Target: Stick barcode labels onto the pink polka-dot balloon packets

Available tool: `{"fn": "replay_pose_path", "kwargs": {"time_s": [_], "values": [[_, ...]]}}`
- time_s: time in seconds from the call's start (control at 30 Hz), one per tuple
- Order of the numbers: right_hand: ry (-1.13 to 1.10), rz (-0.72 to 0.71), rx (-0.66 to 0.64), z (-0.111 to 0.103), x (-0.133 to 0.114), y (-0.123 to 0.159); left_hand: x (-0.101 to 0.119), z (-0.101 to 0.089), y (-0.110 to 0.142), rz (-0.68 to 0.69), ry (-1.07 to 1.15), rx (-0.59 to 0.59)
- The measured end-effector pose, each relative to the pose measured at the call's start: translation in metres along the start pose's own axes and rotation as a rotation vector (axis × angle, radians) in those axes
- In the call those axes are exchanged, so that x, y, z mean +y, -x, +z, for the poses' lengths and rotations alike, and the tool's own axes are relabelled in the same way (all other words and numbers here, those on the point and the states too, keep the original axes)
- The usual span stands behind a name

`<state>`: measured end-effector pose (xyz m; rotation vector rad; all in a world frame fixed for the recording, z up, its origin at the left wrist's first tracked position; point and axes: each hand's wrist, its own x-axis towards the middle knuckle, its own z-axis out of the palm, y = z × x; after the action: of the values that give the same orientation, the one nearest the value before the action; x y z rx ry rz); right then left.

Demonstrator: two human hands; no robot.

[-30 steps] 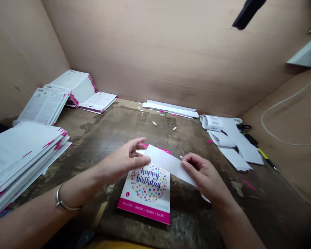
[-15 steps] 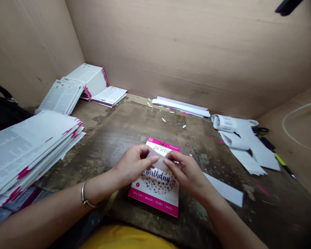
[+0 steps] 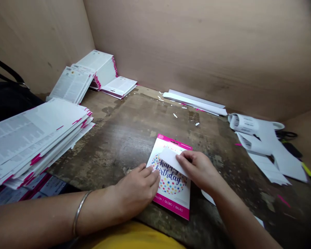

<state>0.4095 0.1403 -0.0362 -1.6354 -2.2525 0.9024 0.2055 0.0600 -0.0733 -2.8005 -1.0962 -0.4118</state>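
A balloon packet [image 3: 175, 199], white with pink bands and "happy birthday" among coloured dots, lies face up on the table. Over its upper part my right hand [image 3: 199, 167] pinches a blank white paper slip [image 3: 169, 157] between thumb and fingers. The slip hides some of the printed design. My left hand [image 3: 140, 190] rests palm down across the packet's lower left edge, its fingers lying on the card and its thumb hidden.
Stacked packets [image 3: 41, 128] stand at the left, with another pile [image 3: 97, 67] in the far left corner. Folded white paper strips [image 3: 194, 102] lie along the back wall. Curled label strips [image 3: 259, 138] and black-handled scissors [image 3: 287, 135] are at the right. Paper scraps dot the worn table [image 3: 114, 138].
My left hand has let go of the slip and come down onto the packet's left edge. My right hand keeps the slip, now tilted over the packet. The view has shifted left.
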Motion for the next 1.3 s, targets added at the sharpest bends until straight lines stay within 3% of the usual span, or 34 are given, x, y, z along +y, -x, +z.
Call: {"fn": "replay_pose_path", "kwargs": {"time_s": [0.17,0.4,0.6,0.7,0.8,0.9,1.0,1.07,1.23,1.3], "values": [[0.09,-0.05,-0.046,0.006,-0.007,-0.002,0.001,-0.003,0.001,-0.006,-0.014,-0.029],[0.202,-0.072,-0.062,0.01,-0.015,-0.007,0.0,-0.001,0.001,-0.028,-0.012,0.071],[0.325,-0.061,-0.052,0.013,-0.019,-0.008,-0.006,0.003,0.001,-0.005,0.027,-0.028],[0.448,-0.106,0.069,0.013,-0.025,0.005,-0.008,0.0,-0.002,0.001,0.037,-0.063],[0.579,-0.304,0.238,0.018,-0.026,0.028,-0.008,-0.001,-0.005,-0.005,0.069,-0.066],[0.615,-0.427,0.268,0.033,-0.017,0.049,-0.009,-0.001,-0.007,-0.012,0.111,-0.078],[0.62,-0.426,0.267,0.047,-0.006,0.059,-0.017,-0.005,-0.009,-0.04,0.27,-0.121],[0.614,-0.409,0.267,0.053,-0.001,0.06,-0.027,-0.011,-0.012,-0.174,0.507,-0.126],[0.563,-0.383,0.306,0.055,0.001,0.058,-0.045,-0.027,-0.029,-0.989,1.266,0.028],[0.534,-0.379,0.325,0.056,0.0,0.059,-0.046,-0.031,-0.037,-1.193,1.49,0.027]]}}
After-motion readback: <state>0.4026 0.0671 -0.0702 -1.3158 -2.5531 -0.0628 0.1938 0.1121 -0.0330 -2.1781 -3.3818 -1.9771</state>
